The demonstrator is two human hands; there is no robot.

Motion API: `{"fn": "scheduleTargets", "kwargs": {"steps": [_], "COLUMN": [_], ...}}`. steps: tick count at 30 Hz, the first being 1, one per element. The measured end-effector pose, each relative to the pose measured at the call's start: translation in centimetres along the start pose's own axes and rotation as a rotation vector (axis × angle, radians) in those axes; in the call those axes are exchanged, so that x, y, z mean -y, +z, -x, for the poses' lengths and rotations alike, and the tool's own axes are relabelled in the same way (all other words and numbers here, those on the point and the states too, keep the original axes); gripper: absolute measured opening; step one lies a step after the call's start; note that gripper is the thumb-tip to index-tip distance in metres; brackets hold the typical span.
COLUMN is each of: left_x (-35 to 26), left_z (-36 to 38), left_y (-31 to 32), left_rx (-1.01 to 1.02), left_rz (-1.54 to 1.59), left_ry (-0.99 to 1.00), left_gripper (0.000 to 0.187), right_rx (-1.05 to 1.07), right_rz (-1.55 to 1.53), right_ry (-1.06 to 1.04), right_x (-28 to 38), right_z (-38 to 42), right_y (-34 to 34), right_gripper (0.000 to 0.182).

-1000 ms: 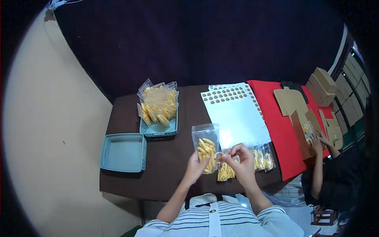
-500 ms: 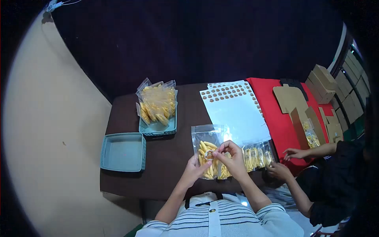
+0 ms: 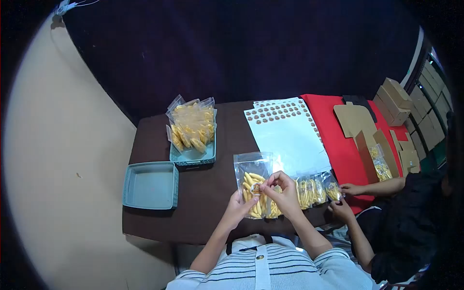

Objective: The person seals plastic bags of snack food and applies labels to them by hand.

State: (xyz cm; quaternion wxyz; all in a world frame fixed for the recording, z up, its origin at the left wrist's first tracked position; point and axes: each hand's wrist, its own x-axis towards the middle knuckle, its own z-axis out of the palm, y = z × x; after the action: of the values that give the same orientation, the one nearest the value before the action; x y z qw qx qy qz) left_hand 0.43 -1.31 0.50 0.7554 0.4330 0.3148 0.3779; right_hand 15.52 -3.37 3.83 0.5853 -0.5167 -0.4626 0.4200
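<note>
My left hand point(image 3: 238, 209) grips the lower left edge of a clear pouch of yellow snacks point(image 3: 253, 180), held upright over the brown table point(image 3: 203, 193). With my right hand point(image 3: 282, 191) I pinch a small round sticker point(image 3: 256, 189) against the front of that pouch. More filled pouches point(image 3: 314, 189) lie in a row to the right of my hands. Behind them lies a pale sticker sheet point(image 3: 289, 137) with round stickers along its top and right edges.
A teal tray point(image 3: 192, 155) packed with filled pouches stands at the back left; an empty teal tray point(image 3: 151, 186) sits nearer left. A co-worker's two hands point(image 3: 344, 199) touch the rightmost pouch. Folded cardboard boxes point(image 3: 362, 130) lie on a red cloth at right.
My right hand brought the sticker from beside the pouch onto its front, and the pouch sank a little. The co-worker's hands left the cardboard boxes and came to the row of pouches.
</note>
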Motion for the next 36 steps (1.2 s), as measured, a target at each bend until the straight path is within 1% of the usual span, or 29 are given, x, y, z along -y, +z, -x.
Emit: {"fn": "scheduleTargets", "kwargs": {"steps": [2, 6, 11, 13, 14, 15, 17, 18, 19, 20, 21, 22, 24, 25, 27, 28, 29, 31, 32, 36], "left_x": [0.1, 0.3, 0.2, 0.3, 0.4, 0.4, 1.1, 1.2, 1.1, 1.1, 1.1, 1.0, 1.1, 1.1, 1.3, 1.7, 1.9, 2.1, 2.1, 2.0], "left_z": [0.0, -0.1, -0.1, -0.1, -0.1, -0.1, -0.2, -0.3, -0.3, -0.2, -0.2, -0.3, -0.3, -0.4, -0.7, -1.1, -1.1, -1.1, -1.2, -1.4], "left_y": [0.0, -0.1, 0.0, 0.0, 0.0, 0.0, -0.4, -0.6, -0.7, -0.5, -0.5, -0.4, 0.0, 0.2, 0.6, 0.9, 1.0, 1.1, 1.3, 1.0], "left_rx": [0.005, 0.001, 0.003, 0.006, 0.005, 0.004, 0.004, -0.014, -0.033, -0.045, -0.048, -0.056, -0.100, -0.101, -0.172, -0.237, -0.238, -0.343, -0.374, -0.331], "left_rz": [0.013, 0.014, -0.014, -0.006, -0.002, 0.002, -0.022, -0.011, 0.000, 0.020, 0.021, 0.029, 0.059, 0.062, 0.025, -0.116, -0.116, -0.375, -0.365, -0.337], "left_ry": [0.011, -0.004, 0.007, 0.018, 0.021, 0.023, 0.062, 0.022, -0.019, 0.037, 0.039, 0.050, 0.081, 0.081, 0.140, 0.249, 0.246, 0.323, 0.369, 0.353], "left_gripper": [0.037, 0.037, 0.038, 0.038, 0.038, 0.038, 0.037, 0.037, 0.037, 0.035, 0.035, 0.035, 0.033, 0.033, 0.030, 0.026, 0.026, 0.025, 0.025, 0.027], "right_rx": [0.010, 0.008, -0.006, -0.057, -0.046, -0.046, -0.269, -0.221, -0.187, -0.179, -0.169, -0.165, -0.088, -0.043, -0.085, -0.133, -0.133, -0.216, -0.225, -0.210], "right_rz": [0.008, -0.001, 0.058, 0.217, 0.326, 0.327, 0.680, 0.665, 0.495, 0.266, 0.037, 0.038, 0.003, 0.080, 0.069, 0.193, 0.193, 0.307, 0.293, 0.204], "right_ry": [0.033, 0.040, 0.007, -0.057, -0.025, -0.025, -0.310, -0.208, -0.159, -0.078, 0.004, 0.003, 0.062, 0.030, 0.012, -0.010, -0.007, -0.139, -0.148, -0.156], "right_x": [0.2, 0.2, -0.3, 0.4, 0.5, 0.3, -0.2, 0.0, -0.6, -1.3, -1.9, -2.3, -3.1, -3.4, -4.4, -4.2, -4.3, -4.5, -4.3, -5.3], "right_z": [0.0, 0.0, 0.1, 0.3, 0.5, 0.5, 0.3, 0.1, -0.2, -0.4, -0.5, -0.4, 0.0, 0.2, 0.5, 0.6, 0.6, 0.5, 0.5, 0.3], "right_y": [-0.1, 0.0, 0.1, 0.5, 0.6, 0.7, 0.8, 0.3, -0.4, -0.7, -0.9, -0.8, -0.5, -0.3, 1.1, 1.6, 1.9, 2.2, 2.3, 1.9], "right_gripper": [0.017, 0.018, 0.018, 0.018, 0.028, 0.028, 0.043, 0.053, 0.051, 0.050, 0.048, 0.048, 0.043, 0.036, 0.030, 0.023, 0.023, 0.019, 0.018, 0.017]}}
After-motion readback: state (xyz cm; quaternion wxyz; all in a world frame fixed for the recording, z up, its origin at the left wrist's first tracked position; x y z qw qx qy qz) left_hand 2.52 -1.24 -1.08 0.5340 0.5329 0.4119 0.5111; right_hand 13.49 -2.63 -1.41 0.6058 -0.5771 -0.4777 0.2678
